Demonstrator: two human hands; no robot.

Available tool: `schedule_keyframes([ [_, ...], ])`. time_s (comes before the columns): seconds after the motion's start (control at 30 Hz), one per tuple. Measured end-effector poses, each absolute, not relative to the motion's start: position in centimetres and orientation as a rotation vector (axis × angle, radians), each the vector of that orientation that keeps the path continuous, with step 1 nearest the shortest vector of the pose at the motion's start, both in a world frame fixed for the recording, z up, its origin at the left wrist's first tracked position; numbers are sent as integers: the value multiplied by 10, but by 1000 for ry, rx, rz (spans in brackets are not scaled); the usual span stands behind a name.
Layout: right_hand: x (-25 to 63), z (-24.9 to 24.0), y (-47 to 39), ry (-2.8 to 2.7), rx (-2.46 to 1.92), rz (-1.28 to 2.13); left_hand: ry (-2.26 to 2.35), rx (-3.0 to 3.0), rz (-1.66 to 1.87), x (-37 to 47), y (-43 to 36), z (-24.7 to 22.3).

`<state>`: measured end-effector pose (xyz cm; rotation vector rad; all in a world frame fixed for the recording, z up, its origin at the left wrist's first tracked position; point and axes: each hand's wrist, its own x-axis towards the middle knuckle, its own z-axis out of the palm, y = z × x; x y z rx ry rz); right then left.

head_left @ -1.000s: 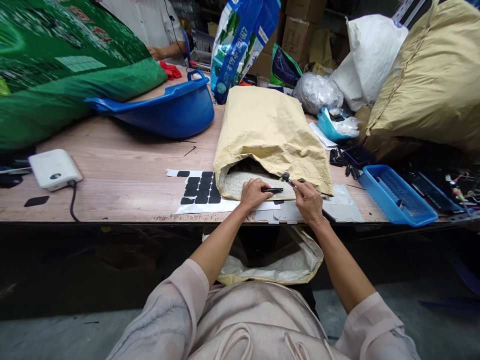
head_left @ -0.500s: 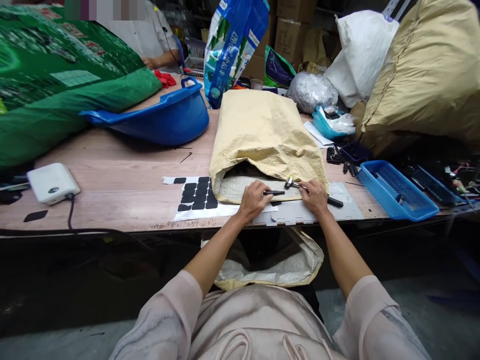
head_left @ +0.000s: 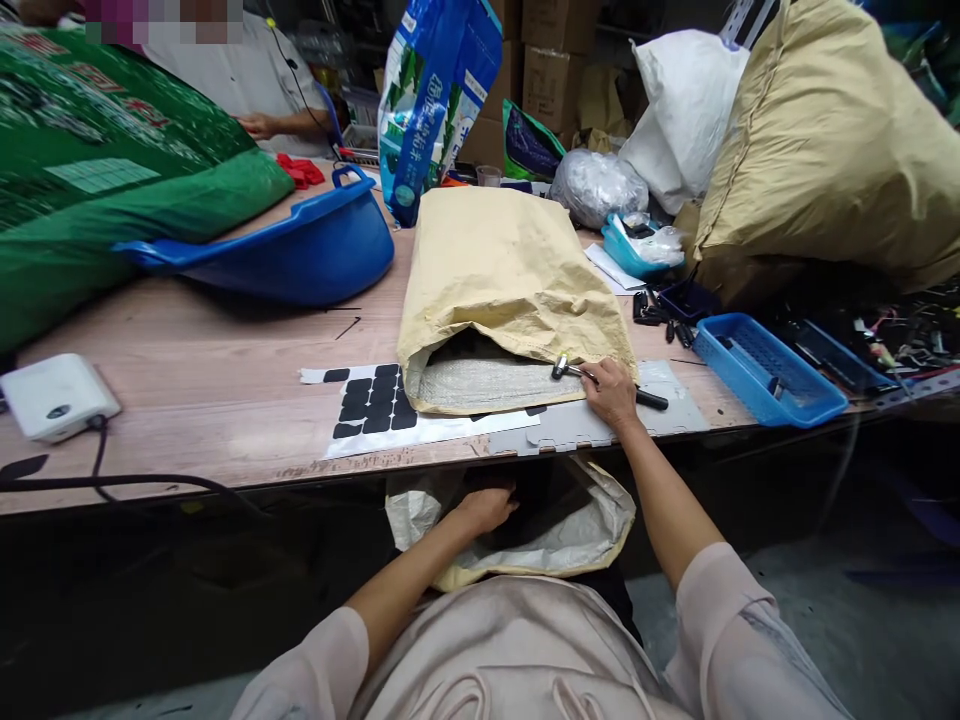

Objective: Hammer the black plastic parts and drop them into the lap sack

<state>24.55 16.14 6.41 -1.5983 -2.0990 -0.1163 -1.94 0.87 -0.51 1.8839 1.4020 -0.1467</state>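
My right hand [head_left: 613, 392] is closed around a small hammer [head_left: 651, 399] with a shiny metal head and a black grip, lying level in front of the sack mouth. Below the table edge, my left hand [head_left: 489, 507] is in the mouth of a second sack [head_left: 600, 545] with a white lining. Its fingers look curled, and what they hold, if anything, is lost in shadow. A tan sack [head_left: 510, 240] lies on the table with its open mouth facing me. Under its front edge are a sheet of black stickers [head_left: 375, 400] and a grey board [head_left: 577, 430].
A blue basin [head_left: 315, 250] and a green sack [head_left: 112, 180] stand at left, near a white box with a cable [head_left: 60, 395]. On the right are a blue basket [head_left: 772, 370], small black parts [head_left: 656, 310] and a big tan sack [head_left: 832, 160]. Another person's hand [head_left: 259, 125] shows behind.
My left hand has left the tabletop with the slim black piece and dropped down into the lower sack; the piece no longer shows. My right hand keeps the hammer. The view has shifted slightly.
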Motion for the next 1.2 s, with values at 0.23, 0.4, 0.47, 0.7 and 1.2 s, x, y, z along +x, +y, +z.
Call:
schedule_keyframes([
  [0.23,246,63,161,-2117,-1587,-149,1319,2011,539,-20,72,99],
  [0.4,247,67,158,-2153,-1549,-183,1838,1963,463,-25,154,125],
  [0.47,248,68,157,-2147,-1518,-177,1851,1997,437,-22,176,122],
  [0.7,248,67,157,-2114,-1466,-102,1755,2105,643,-5,200,104],
  [1.2,248,68,157,-2145,-1469,-122,1713,2181,644,-28,176,87],
])
